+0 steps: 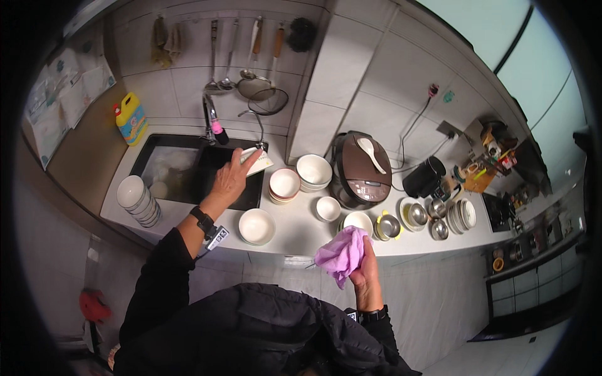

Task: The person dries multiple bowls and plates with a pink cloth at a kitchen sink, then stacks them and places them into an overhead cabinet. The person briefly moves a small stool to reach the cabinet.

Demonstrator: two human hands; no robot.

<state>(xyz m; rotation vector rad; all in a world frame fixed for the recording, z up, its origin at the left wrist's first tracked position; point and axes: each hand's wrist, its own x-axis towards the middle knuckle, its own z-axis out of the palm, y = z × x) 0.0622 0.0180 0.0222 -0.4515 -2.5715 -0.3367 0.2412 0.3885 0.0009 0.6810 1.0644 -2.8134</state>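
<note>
My left hand point(230, 178) grips a white bowl point(257, 162) with a small printed pattern. The bowl is tipped on its side above the right-hand basin of the black double sink point(207, 205). A crumpled purple cloth point(342, 256) is bunched in my right hand point(368, 270), just in front of the counter's edge. Behind that cloth, a white bowl point(358, 222) is partly covered from view. Between my hands a single white bowl point(257, 226) stands upright near the front edge, with a stack of pink-rimmed bowls point(284, 184) farther back.
Stacked bowls point(133, 195) lean at the left counter corner beside the water-filled basin. A brown rice cooker point(362, 174) bears a white spoon point(370, 152). Steel bowls point(417, 215) and upright plates point(463, 216) stand to the right. Faucets point(210, 117) rise behind the sink.
</note>
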